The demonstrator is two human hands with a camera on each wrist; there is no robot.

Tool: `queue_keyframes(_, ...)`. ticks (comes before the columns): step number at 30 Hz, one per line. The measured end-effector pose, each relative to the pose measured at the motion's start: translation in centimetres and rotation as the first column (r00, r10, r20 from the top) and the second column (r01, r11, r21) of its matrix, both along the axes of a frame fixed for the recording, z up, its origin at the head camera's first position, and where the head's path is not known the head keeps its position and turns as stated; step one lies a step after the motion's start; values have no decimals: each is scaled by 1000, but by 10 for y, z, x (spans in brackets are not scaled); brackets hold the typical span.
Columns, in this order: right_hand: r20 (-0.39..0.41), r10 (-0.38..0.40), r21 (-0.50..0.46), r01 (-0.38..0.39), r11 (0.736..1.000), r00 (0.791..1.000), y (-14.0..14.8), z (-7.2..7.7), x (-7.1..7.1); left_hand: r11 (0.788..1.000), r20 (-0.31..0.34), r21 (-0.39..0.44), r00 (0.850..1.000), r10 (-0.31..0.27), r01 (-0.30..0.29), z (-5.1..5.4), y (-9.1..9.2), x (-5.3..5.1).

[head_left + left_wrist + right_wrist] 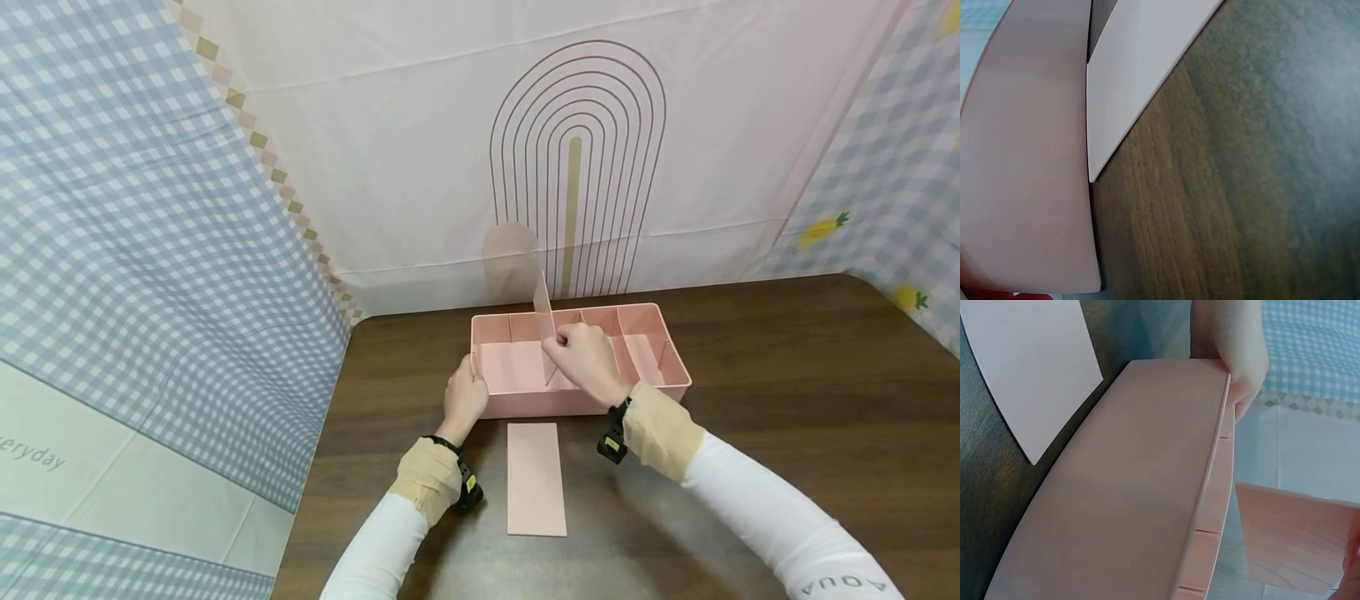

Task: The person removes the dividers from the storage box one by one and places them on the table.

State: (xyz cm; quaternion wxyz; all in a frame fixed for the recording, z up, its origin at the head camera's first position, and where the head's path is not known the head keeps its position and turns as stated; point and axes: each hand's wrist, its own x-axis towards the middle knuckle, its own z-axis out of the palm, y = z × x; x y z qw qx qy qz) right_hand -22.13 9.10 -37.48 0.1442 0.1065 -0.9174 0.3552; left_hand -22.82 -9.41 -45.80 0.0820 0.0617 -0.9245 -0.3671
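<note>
A long pink divided storage box stands on the table, its inside split by thin upright walls. My left hand grips the box's left end near the front corner; in the right wrist view that left hand wraps round the end wall. Over the middle of the box, my right hand pinches a flat pink divider by its near edge. The divider stands upright and rises above the rim. Whether its lower edge sits in a slot is hidden. In the left wrist view only the box's front wall shows, no fingers.
A loose flat pink panel lies on the dark wooden table in front of the box, between the forearms. Behind the table hangs a white cloth with an arch print, and blue checked cloth hangs at the left.
</note>
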Motion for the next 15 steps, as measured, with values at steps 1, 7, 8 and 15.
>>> queue_keyframes(1,-4,2,-4,-2,1000,1000,0,0,0,1000,-2,0,1000,0,0,0,0,0)
queue_keyframes(7,-4,22,-23,-22,999,1000,1,0,3,1000,-4,2,1000,1,-1,1,0,0)
queue_keyframes(8,-2,24,-26,-24,999,1000,1,0,4,1000,-4,3,1000,1,-1,1,0,0)
queue_keyframes(15,-9,41,-49,-41,998,999,2,-1,8,1000,-5,-1,1000,0,0,1,0,1)
